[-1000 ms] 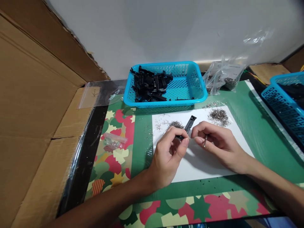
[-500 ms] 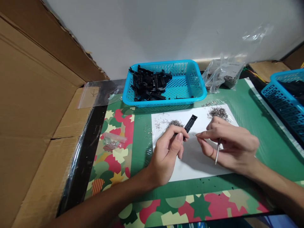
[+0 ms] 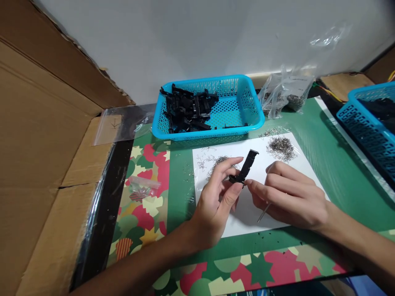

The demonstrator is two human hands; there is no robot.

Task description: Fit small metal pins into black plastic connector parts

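Note:
My left hand (image 3: 216, 201) pinches the near end of a long black plastic part (image 3: 246, 167) between thumb and fingers, holding it tilted above a white sheet (image 3: 247, 218). My right hand (image 3: 290, 196) is closed, its thumb and forefinger pressed to that same near end of the part. A thin metal tool (image 3: 264, 212) sticks out from under the right hand's fingers. Two heaps of tiny metal pins lie on the sheet, one (image 3: 281, 147) beyond the right hand and one (image 3: 217, 161) beyond the left.
A blue basket (image 3: 243, 105) with several black parts stands behind the sheet. Clear bags of pins (image 3: 285, 94) lie to its right. A second blue basket (image 3: 367, 123) sits at the right edge. Cardboard walls (image 3: 46, 135) rise on the left. A small bag (image 3: 143, 187) lies on the patterned mat.
My right hand moved back to the black part's near end and its fingertips now touch it. The left hand raised and tilted the part. The view shifted slightly.

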